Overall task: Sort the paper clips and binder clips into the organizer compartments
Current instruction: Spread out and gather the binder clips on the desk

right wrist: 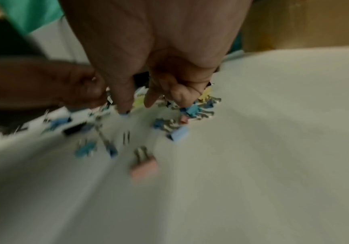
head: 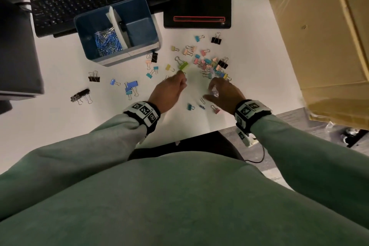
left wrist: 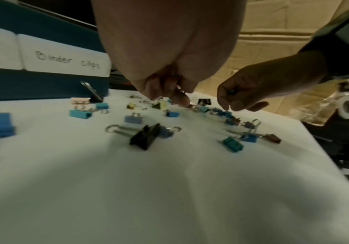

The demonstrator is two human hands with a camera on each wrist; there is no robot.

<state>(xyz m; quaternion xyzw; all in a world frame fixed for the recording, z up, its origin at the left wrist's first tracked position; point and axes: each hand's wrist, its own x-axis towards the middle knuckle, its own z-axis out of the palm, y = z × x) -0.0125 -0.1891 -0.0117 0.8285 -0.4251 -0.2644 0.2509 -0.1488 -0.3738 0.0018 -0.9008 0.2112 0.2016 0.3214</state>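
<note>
A blue organizer (head: 87, 24) stands at the back left of the white table. Its left compartment holds blue and silver paper clips (head: 107, 42); the right one looks bare, and a front label (left wrist: 65, 61) reads "Binder Clips". Coloured binder clips (head: 209, 64) lie scattered, thickest ahead of my right hand. Two loose paper clips (head: 202, 102) lie near the front edge. My left hand (head: 182, 78) is curled, with bits of wire clip in its fingers (left wrist: 179, 87). My right hand (head: 212, 91) hovers over the pile, its fingers curled on small clips (left wrist: 230, 91) and its thumb and forefinger (right wrist: 125, 105) reaching down.
A black keyboard (head: 65, 6) lies behind the organizer and a black monitor base (head: 197, 12) sits at the back centre. A large cardboard box (head: 323, 36) walls the right side. More binder clips (head: 131, 86) and black ones (head: 80, 95) lie at the left.
</note>
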